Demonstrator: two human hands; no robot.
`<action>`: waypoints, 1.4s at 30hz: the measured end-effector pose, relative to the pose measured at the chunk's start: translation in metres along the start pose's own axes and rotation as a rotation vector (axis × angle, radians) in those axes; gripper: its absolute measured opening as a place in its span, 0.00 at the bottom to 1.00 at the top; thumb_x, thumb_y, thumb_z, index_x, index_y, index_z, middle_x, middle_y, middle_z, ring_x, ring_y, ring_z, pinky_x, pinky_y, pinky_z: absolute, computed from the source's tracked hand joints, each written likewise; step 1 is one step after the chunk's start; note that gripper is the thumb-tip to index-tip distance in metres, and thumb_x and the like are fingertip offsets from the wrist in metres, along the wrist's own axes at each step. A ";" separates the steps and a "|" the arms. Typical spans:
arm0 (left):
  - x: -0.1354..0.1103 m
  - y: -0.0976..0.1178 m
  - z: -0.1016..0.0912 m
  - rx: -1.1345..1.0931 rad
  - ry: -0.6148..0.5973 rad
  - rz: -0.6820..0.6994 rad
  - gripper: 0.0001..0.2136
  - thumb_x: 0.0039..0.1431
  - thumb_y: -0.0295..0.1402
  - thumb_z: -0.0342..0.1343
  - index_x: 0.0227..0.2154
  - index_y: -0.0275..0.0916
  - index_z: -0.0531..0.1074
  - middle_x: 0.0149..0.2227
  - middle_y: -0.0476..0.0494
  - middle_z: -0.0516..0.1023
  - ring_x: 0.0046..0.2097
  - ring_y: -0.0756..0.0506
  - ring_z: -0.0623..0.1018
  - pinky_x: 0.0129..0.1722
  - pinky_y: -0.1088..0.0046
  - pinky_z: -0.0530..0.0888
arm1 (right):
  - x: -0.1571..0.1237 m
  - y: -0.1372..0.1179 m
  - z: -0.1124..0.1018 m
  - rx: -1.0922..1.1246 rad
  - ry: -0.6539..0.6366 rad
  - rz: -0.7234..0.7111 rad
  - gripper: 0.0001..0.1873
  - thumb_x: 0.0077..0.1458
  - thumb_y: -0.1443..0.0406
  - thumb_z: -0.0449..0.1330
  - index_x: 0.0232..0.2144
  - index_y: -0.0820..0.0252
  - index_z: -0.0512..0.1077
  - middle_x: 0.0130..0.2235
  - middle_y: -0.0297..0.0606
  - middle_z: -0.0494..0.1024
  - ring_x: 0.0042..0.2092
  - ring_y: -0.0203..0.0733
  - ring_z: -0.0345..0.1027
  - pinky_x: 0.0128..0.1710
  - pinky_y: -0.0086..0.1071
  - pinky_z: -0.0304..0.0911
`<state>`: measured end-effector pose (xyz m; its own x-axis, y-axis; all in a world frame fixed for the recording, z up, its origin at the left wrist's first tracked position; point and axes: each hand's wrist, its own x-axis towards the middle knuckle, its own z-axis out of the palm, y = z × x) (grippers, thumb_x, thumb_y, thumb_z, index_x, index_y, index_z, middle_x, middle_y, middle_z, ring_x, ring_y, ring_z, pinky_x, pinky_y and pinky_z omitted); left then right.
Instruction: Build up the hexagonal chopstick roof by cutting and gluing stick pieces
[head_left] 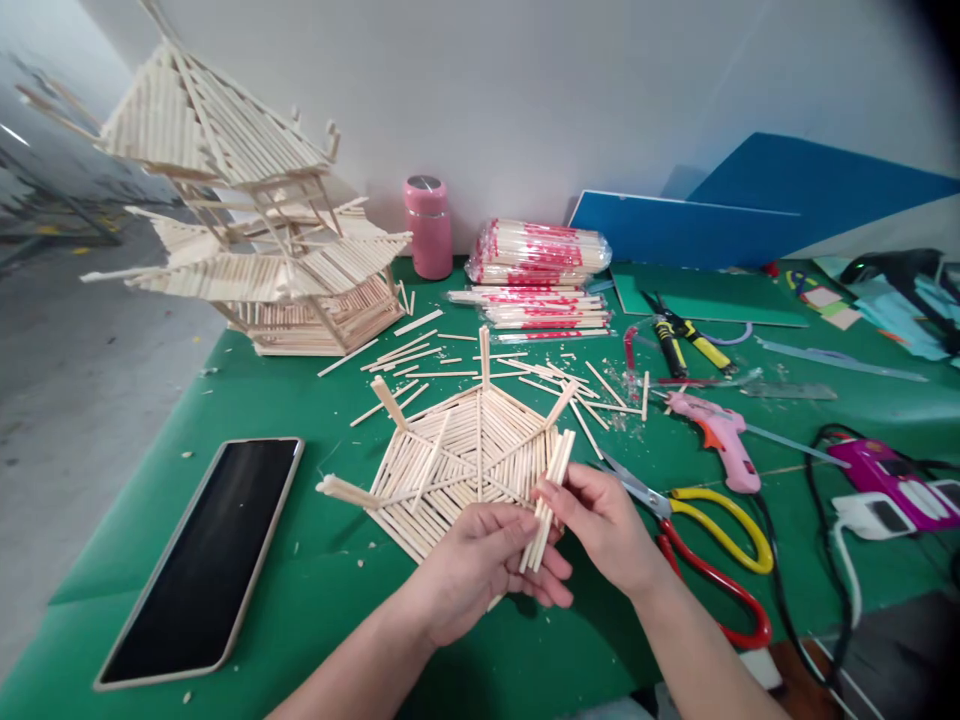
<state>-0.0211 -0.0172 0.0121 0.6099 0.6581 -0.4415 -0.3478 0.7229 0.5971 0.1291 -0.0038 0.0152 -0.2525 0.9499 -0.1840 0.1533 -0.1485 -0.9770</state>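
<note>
A small bunch of short wooden sticks [551, 500] is held between both hands, tilted over the near right part of a hexagonal stick base. My left hand [487, 560] grips the lower part, thumb on top and fingers underneath. Higher up, my right hand [600, 515] pinches the bunch from the right side. The hexagonal base [457, 450] lies flat on the table, with short stick posts standing at several corners. One loose stick [433, 462] rests across its left half. My hands cover the base's near right corner.
A pagoda model [285, 250] stands back left, beside a pink flask [429, 228]. Wrapped chopsticks [536, 265] lie behind scattered sticks [409, 352]. Rightward are scissors [697, 540], a pink glue gun [716, 435], pliers [686, 335] and a purple power strip [892, 480]. A phone [206, 560] lies left.
</note>
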 end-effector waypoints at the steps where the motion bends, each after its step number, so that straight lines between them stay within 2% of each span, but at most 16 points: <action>1: 0.000 -0.001 -0.001 -0.006 -0.004 0.002 0.12 0.56 0.34 0.48 0.27 0.30 0.71 0.27 0.37 0.78 0.26 0.46 0.78 0.27 0.74 0.70 | 0.001 0.000 0.000 -0.008 0.002 -0.002 0.13 0.54 0.60 0.52 0.23 0.63 0.64 0.21 0.30 0.64 0.23 0.32 0.57 0.22 0.26 0.55; 8: -0.001 0.002 0.004 0.050 0.044 0.041 0.08 0.54 0.31 0.52 0.27 0.31 0.71 0.25 0.41 0.77 0.25 0.47 0.77 0.28 0.74 0.70 | 0.002 -0.004 0.000 -0.203 0.030 -0.011 0.17 0.53 0.58 0.52 0.18 0.61 0.60 0.19 0.28 0.60 0.22 0.30 0.52 0.21 0.25 0.51; 12: -0.002 0.003 0.008 0.057 0.097 0.077 0.09 0.54 0.31 0.52 0.26 0.31 0.72 0.24 0.42 0.76 0.25 0.48 0.76 0.29 0.74 0.69 | 0.002 -0.005 -0.002 -0.240 0.047 -0.016 0.18 0.53 0.57 0.52 0.17 0.61 0.59 0.18 0.27 0.58 0.22 0.30 0.50 0.20 0.25 0.49; 15: -0.004 0.005 0.007 0.064 0.245 0.194 0.08 0.52 0.33 0.53 0.27 0.32 0.73 0.25 0.43 0.76 0.27 0.48 0.76 0.30 0.74 0.70 | 0.005 -0.005 -0.006 -0.253 0.078 -0.024 0.18 0.54 0.57 0.50 0.17 0.60 0.56 0.18 0.26 0.54 0.21 0.30 0.47 0.19 0.25 0.46; 19: -0.005 0.010 0.002 0.068 0.449 0.365 0.08 0.50 0.34 0.56 0.27 0.33 0.73 0.27 0.43 0.76 0.28 0.49 0.74 0.32 0.74 0.69 | 0.012 -0.003 -0.005 -0.441 0.055 -0.012 0.21 0.53 0.57 0.50 0.15 0.59 0.52 0.17 0.25 0.50 0.20 0.29 0.44 0.18 0.25 0.42; 23: -0.005 0.011 -0.003 0.075 0.535 0.418 0.07 0.48 0.34 0.58 0.26 0.34 0.74 0.26 0.46 0.75 0.28 0.52 0.70 0.30 0.77 0.67 | 0.018 -0.004 0.003 -0.570 0.030 -0.019 0.21 0.53 0.57 0.50 0.14 0.60 0.52 0.16 0.26 0.52 0.20 0.30 0.46 0.19 0.25 0.42; 28: -0.005 0.008 -0.007 0.114 0.524 0.422 0.09 0.50 0.36 0.56 0.24 0.35 0.75 0.23 0.49 0.69 0.27 0.52 0.65 0.31 0.77 0.64 | 0.021 -0.010 0.013 -0.862 0.035 -0.029 0.19 0.53 0.58 0.51 0.14 0.59 0.58 0.16 0.29 0.62 0.19 0.32 0.52 0.20 0.27 0.41; 31: -0.006 0.007 -0.008 0.138 0.515 0.389 0.08 0.49 0.36 0.56 0.25 0.36 0.75 0.23 0.50 0.67 0.27 0.53 0.62 0.30 0.79 0.62 | 0.021 -0.009 0.016 -0.954 0.057 -0.053 0.18 0.53 0.58 0.51 0.16 0.59 0.62 0.17 0.32 0.67 0.20 0.34 0.56 0.20 0.28 0.42; 34: -0.006 0.007 -0.008 0.147 0.516 0.369 0.09 0.49 0.37 0.56 0.25 0.36 0.75 0.21 0.51 0.63 0.26 0.53 0.60 0.27 0.80 0.60 | 0.019 -0.009 0.015 -0.901 0.071 -0.053 0.16 0.54 0.57 0.49 0.19 0.59 0.65 0.19 0.33 0.70 0.21 0.35 0.60 0.21 0.27 0.45; 37: -0.005 0.008 -0.007 0.143 0.491 0.311 0.12 0.49 0.39 0.56 0.25 0.34 0.75 0.17 0.52 0.60 0.23 0.54 0.57 0.23 0.79 0.56 | 0.015 -0.014 0.012 -0.740 0.133 -0.079 0.15 0.55 0.58 0.48 0.23 0.59 0.65 0.19 0.32 0.67 0.22 0.35 0.59 0.23 0.27 0.48; 39: -0.006 0.008 -0.005 0.138 0.458 0.271 0.12 0.49 0.39 0.56 0.25 0.33 0.74 0.16 0.53 0.59 0.21 0.54 0.56 0.21 0.78 0.53 | 0.013 -0.020 0.012 -0.536 0.147 -0.107 0.14 0.56 0.59 0.48 0.23 0.59 0.63 0.20 0.30 0.64 0.22 0.34 0.56 0.23 0.26 0.49; 42: -0.006 0.007 -0.001 0.139 0.371 0.239 0.11 0.49 0.38 0.56 0.23 0.33 0.74 0.15 0.53 0.57 0.21 0.54 0.55 0.21 0.77 0.50 | 0.013 -0.025 0.014 -0.174 0.053 -0.094 0.14 0.56 0.58 0.48 0.23 0.60 0.62 0.21 0.29 0.60 0.23 0.32 0.53 0.22 0.25 0.50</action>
<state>-0.0280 -0.0162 0.0186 0.2193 0.8521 -0.4752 -0.3334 0.5232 0.7843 0.1082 0.0083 0.0362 -0.2234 0.9712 -0.0829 0.2950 -0.0137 -0.9554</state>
